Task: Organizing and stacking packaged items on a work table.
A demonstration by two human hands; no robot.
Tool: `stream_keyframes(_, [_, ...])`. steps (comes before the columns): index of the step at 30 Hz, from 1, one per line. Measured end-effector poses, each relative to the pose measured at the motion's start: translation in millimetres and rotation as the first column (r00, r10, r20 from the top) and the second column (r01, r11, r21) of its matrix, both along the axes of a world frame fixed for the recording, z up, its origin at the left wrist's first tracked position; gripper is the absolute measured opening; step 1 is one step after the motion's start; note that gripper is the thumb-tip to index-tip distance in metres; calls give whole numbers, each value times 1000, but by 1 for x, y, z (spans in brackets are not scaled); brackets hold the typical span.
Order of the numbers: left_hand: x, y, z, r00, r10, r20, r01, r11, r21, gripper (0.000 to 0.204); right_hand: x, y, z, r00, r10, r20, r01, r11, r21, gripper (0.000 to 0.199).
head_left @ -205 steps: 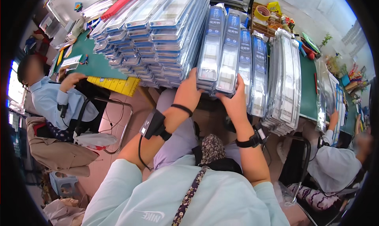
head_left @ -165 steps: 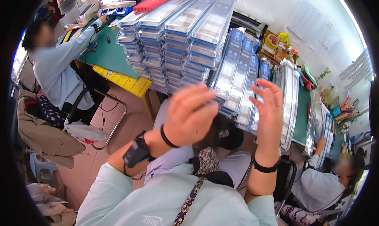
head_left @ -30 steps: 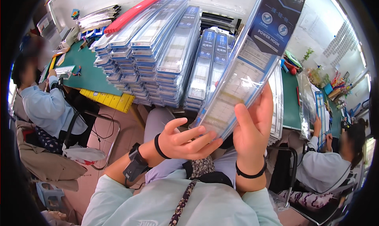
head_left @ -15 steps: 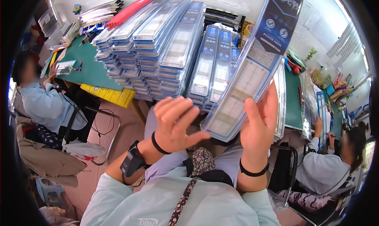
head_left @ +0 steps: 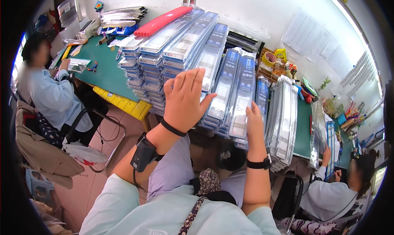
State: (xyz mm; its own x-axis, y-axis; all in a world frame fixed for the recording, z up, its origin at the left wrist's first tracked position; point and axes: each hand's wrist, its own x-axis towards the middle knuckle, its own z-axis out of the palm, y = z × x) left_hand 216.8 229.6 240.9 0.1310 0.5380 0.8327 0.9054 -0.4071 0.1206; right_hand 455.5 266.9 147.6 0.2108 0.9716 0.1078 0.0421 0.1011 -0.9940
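- Since half a second ago: long clear blister pack [head_left: 240, 99] lowered from upper right of frame onto blue-topped pile at centre.
- Left hand [head_left: 184, 97]: raised at centre frame, fingers spread, palm toward stacks, holding nothing.
- Right hand [head_left: 254, 126]: flat along right edge of that pack, thumb hidden; grip cannot be told.
- Tall stacks of clear packs [head_left: 172, 50] on green table [head_left: 104, 71], upper centre.
- Upright bundle of packs [head_left: 283, 120] right of centre.
- Seated persons at far left and lower right.
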Motion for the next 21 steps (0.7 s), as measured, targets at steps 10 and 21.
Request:
stream_keyframes(10, [5,9,4,996,-82,-22,82,996,30,45,9,25,-10,855,-108,507,102,994,39,47])
stream_keyframes(21, [21,-65,-14,901,-266,-344,410,785,465,26,-53,-66,112,650,553,-521,-464,832,303,59])
